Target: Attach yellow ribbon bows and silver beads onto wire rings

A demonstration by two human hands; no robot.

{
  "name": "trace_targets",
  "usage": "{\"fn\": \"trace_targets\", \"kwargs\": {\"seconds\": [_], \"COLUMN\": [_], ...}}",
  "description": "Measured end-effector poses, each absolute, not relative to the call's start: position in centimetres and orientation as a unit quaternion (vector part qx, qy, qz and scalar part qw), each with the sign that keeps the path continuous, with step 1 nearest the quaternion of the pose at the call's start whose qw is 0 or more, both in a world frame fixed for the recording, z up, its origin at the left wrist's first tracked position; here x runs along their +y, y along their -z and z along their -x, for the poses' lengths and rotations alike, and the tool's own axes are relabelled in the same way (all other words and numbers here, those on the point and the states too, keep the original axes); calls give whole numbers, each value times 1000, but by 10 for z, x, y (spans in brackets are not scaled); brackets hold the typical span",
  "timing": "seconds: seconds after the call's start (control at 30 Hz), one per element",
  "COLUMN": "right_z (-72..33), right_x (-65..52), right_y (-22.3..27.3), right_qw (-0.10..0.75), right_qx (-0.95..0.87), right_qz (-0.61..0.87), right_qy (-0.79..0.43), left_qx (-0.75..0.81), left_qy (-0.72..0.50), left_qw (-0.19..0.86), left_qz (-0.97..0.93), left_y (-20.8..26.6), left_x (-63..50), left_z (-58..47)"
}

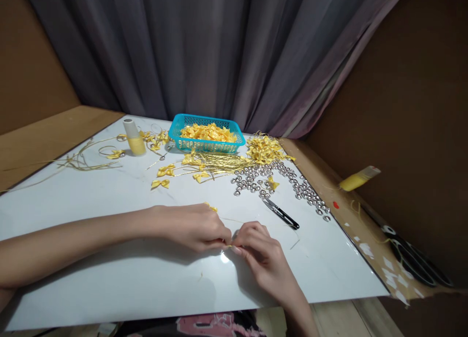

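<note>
Over the white board, my left hand (199, 227) and my right hand (261, 252) meet with fingertips pinched. Between them shows a short bit of thin gold cord (230, 246), gripped from both sides. Part of a yellow ribbon bow (211, 207) peeks out behind my left knuckles; whether it is tied to the cord is hidden. A thin strand runs from near that bow toward my right fingers. Black thread snips (281, 214) lie beyond my right hand, beside many silver beads (252, 176).
A blue basket (175, 124) of yellow bows stands at the back, near a bundle of gold cords (219, 162) and a pile of bows (266, 148). Thread spools (136, 140) (360, 178) flank the board (109, 288). Scissors (413, 259) lie far right.
</note>
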State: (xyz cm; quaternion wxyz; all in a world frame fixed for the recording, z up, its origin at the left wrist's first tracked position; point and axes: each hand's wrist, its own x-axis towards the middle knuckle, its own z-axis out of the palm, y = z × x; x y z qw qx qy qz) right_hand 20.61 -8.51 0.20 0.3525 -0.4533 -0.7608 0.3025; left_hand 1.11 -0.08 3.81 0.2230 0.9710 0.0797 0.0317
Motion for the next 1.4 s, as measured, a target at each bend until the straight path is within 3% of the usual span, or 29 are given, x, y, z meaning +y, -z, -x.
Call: {"fn": "trace_targets", "kwargs": {"seconds": [1.03, 1.2, 1.4], "right_z": [-205, -205, -204], "right_x": [-84, -84, -85], "right_y": [-3, -1, -5], "right_qw": [348, 380, 412], "right_qx": [-774, -772, -737], "right_qz": [450, 427, 424], "right_qy": [-279, -276, -327], "left_qx": [83, 127, 191], "left_qy": [-15, -22, -47], "left_qw": [172, 232, 456], "left_qz": [-981, -964, -868], "left_y": [-36, -37, -50], "left_x": [-2, -2, 7], "left_z": [-12, -12, -11]}}
